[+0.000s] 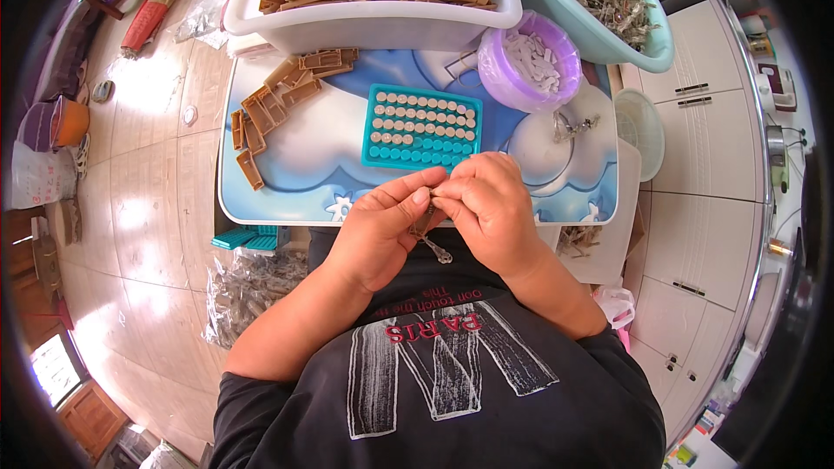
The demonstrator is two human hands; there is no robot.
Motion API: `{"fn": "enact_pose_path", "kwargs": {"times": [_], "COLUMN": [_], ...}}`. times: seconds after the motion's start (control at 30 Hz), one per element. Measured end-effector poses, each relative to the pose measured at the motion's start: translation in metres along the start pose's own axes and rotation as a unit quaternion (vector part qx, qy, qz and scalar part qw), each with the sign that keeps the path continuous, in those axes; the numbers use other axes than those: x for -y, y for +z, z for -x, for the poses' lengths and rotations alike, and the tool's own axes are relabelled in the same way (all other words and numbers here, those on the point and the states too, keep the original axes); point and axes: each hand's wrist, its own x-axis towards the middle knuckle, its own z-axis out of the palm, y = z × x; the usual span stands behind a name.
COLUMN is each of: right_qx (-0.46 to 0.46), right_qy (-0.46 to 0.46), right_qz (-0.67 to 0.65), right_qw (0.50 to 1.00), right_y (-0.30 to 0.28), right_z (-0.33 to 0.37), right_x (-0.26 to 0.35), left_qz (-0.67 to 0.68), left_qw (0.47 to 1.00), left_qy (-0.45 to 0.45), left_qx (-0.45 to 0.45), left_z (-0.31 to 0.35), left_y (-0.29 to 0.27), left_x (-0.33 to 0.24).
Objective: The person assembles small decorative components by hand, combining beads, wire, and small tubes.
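In front of my chest, at the table's near edge, my left hand [389,224] and my right hand [489,208] meet, the fingertips of both closed in a pinch. Between them is a thin, dark wire-like strand with a clear, shiny end [439,252] hanging below. The fingers hide the part being pinched. Just beyond my hands lies a teal tray [368,152] with rows of round sockets. Silvery coin-like discs [421,113] fill its upper rows, while the lower sockets show bare teal.
Brown plastic casings [265,108] curve along the table's left. Behind stands a white tub [373,30] of similar casings. A purple bowl [512,95] holds white pieces, beside a pale teal basin [656,43] of tangled wiring. A small wire bundle [573,128] lies at right.
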Motion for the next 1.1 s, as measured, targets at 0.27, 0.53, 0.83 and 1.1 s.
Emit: {"fn": "enact_pose_path", "kwargs": {"times": [0.27,0.53,0.83,1.1], "right_qx": [-0.022,-0.022,0.017,0.033], "right_qy": [0.008,-0.012,0.029,0.025], "right_qz": [-0.018,0.031,-0.012,-0.025], "right_qw": [1.0,0.999,0.999,0.999], "right_y": [0.006,0.011,0.011,0.017], "right_z": [0.006,0.01,0.016,0.021], "right_x": [0.006,0.016,0.02,0.015], "left_qz": [-0.001,0.002,0.017,0.01], "left_qw": [0.999,0.994,0.987,0.985], "left_qy": [0.036,0.091,0.147,0.164], "left_qx": [-0.001,-0.053,-0.058,-0.059], "left_z": [-0.003,-0.002,-0.006,-0.007], "left_y": [-0.004,0.008,0.006,0.006], "left_x": [0.002,0.0,-0.006,-0.006]}}
